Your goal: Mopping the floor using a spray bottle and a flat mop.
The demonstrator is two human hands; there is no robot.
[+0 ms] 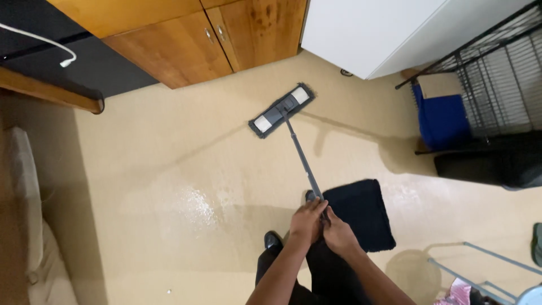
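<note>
- A beige floor [169, 169] is seen from above, with wooden cabinets [186, 39] at 11 o'clock and a dark mat [361, 212] at 5 o'clock.
- The mop handle [302, 158] is gripped by both fists, left hand [306, 221] and right hand [339, 234] closed around it.
- The mop head [282, 110] lies flat near centre (a push stroke, seemingly); a pull back toward 6 o'clock seems called for.

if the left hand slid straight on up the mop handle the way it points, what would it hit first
Probably the flat grey mop head. The left hand grips the handle, whose shaft looks bare up to it.
</note>
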